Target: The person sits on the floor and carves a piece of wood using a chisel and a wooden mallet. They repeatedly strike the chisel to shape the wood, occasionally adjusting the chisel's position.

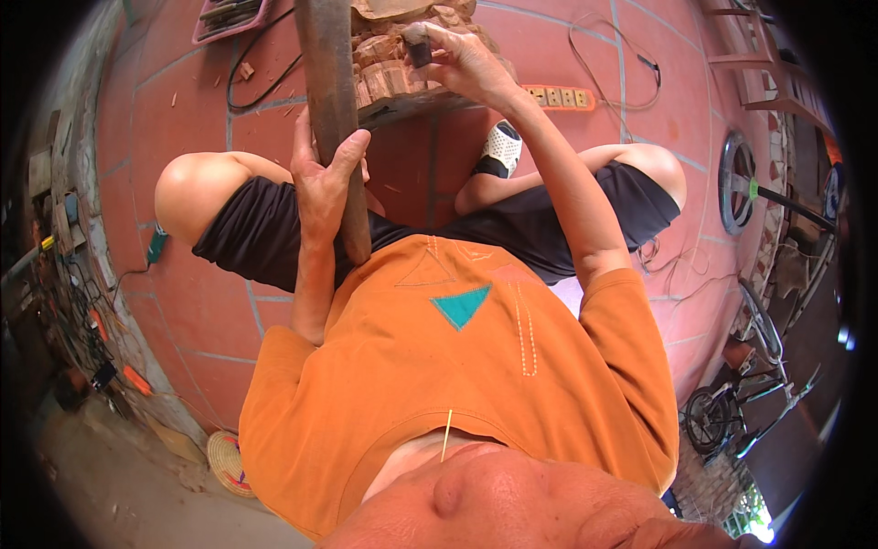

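Observation:
My left hand (322, 188) is wrapped round a long, dark wooden bar (331, 82), which runs from the top edge down to my lap and narrows to a rounded lower end. In the fingertips of my right hand (468, 69) is a short, dark brown piece (419, 50) with a paler top; its kind I cannot make out. That piece is over the rough, chiselled face of a carved wood block (389, 80) on the floor in front of me. The bar covers the block's left side, and part of the block lies beyond the top edge.
An orange power strip (560, 98) lies right of the block, with thin cables around it. A pink basket (208, 35) of tools and a black cable (259, 102) are at far left. Wood chips (247, 70) litter the tiles. A bicycle (732, 403) and a round rim (734, 183) are at right.

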Available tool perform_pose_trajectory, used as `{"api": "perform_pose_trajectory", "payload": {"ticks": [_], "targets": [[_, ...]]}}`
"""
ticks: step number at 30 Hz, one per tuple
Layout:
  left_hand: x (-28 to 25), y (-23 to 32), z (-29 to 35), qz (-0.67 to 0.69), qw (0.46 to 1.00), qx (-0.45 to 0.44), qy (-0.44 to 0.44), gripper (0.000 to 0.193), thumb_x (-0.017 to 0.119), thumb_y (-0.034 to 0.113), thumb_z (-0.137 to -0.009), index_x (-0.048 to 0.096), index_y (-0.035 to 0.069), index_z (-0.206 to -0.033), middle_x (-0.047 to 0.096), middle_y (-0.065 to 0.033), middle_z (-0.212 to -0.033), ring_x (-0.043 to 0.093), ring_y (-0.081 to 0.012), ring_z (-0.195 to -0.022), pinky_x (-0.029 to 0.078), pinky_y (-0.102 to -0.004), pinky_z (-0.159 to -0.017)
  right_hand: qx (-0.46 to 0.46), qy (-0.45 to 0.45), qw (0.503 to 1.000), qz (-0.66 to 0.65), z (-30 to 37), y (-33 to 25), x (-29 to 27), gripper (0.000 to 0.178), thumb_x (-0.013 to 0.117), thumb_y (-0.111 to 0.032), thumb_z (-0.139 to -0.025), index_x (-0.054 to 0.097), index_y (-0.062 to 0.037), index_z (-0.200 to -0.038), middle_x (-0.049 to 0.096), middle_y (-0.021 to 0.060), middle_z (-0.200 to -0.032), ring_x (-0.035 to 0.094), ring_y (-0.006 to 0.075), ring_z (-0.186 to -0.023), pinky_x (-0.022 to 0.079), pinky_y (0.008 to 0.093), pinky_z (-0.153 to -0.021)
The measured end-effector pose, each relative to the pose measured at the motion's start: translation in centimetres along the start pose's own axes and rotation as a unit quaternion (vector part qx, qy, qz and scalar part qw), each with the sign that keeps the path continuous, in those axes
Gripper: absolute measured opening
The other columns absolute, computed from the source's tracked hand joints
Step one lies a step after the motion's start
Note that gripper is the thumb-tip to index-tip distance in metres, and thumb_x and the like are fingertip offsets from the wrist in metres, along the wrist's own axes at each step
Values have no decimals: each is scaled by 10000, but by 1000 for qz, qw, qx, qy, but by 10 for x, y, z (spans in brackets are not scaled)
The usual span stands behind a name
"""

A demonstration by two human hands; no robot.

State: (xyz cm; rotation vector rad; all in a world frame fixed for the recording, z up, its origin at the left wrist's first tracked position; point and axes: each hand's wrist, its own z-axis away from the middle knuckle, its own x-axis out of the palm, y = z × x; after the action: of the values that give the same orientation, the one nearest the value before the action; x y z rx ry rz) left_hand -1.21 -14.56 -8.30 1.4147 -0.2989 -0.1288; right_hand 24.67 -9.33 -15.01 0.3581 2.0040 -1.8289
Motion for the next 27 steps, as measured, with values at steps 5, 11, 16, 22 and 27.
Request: {"api": "perform_pose_trajectory", "payload": {"ticks": [5,11,16,22,27], "targets": [[7,-2,-1,-109,994,26,-12,618,776,204,-934,465,10,-1431,650,-24,-888,581,-73,-650,491,-242,-563,-19,13,988,156,6,-38,2,458,787,-41,-857,621,-114,-1278,770,58,-992,738,148,-953,587,342,-837],[8,1,-3,-133,990,34,-30,655,779,230,-931,449,12,-1454,695,-62,-924,604,-95,-647,504,-256,-574,-36,23,997,62,4,-8,-1,453,791,-91,-851,622,-140,-1268,772,116,-1009,754,265,-925,582,388,-791],[12,13,4,-161,986,40,1,704,766,231,-940,391,23,-1498,717,-118,-987,671,-136,-773,547,-294,-665,-85,24,989,122,3,-18,3,588,782,-104,-814,588,-201,-1359,730,196,-923,715,404,-888,559,483,-768],[-13,24,-6,-243,962,46,-113,714,779,240,-923,427,0,-1496,723,-192,-1176,697,-249,-1106,535,-366,-958,-78,12,986,147,7,-21,0,553,790,-119,-815,582,-168,-1325,734,192,-927,713,409,-902,559,474,-765],[-2,43,0,-167,983,66,-37,717,789,173,-916,403,-1,-1495,732,-172,-1159,705,-218,-1050,548,-340,-928,-77,27,992,94,6,-17,-1,447,818,-162,-823,615,-126,-1220,744,165,-949,732,365,-874,563,440,-734]]}}
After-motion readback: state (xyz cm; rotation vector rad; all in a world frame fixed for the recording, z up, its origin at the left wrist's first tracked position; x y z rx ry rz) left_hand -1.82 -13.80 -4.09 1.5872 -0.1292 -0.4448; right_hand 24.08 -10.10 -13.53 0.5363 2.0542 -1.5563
